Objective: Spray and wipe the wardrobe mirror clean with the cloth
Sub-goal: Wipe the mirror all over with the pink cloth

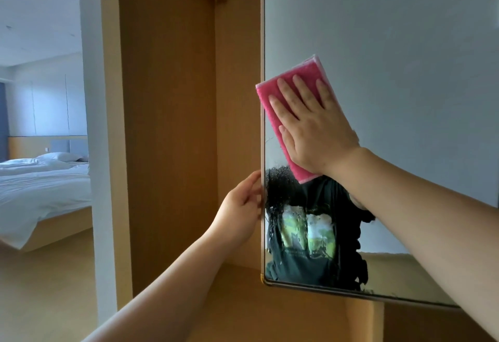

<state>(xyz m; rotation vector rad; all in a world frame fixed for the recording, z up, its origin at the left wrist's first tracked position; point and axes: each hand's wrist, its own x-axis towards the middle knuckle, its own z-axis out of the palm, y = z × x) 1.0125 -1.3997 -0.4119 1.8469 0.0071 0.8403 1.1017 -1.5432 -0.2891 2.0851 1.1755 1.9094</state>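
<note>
Wiping step. I am pressing the pink cloth (pixel 271 105) flat against the mirror (pixel 405 44) with my right hand (pixel 316 131). The fingers are straight and spread, the palm is on the cloth, and nothing is gripped. The cloth is lying at the mirror's left edge, its upper left corner reaching just past the frame. My left hand (pixel 240 206) is gripping that same edge lower down, fingers curled round it, steadying the panel.

Spray droplets (pixel 278 187) are beading just below the cloth, over the reflection of a dark shirt (pixel 302 260). The glass above is looking clear. Judgement: wipe partly done, lower left not yet reached.

Method: I am aiming for a flat palm and even pressure, overlapping passes downward into the wet patch, and a run along the frame so no film collects there. The left hand should hold firm so the panel is not swinging.

Writing: small text under the shirt's green print, too blurred to read. No brand is showing on the cloth.
</note>
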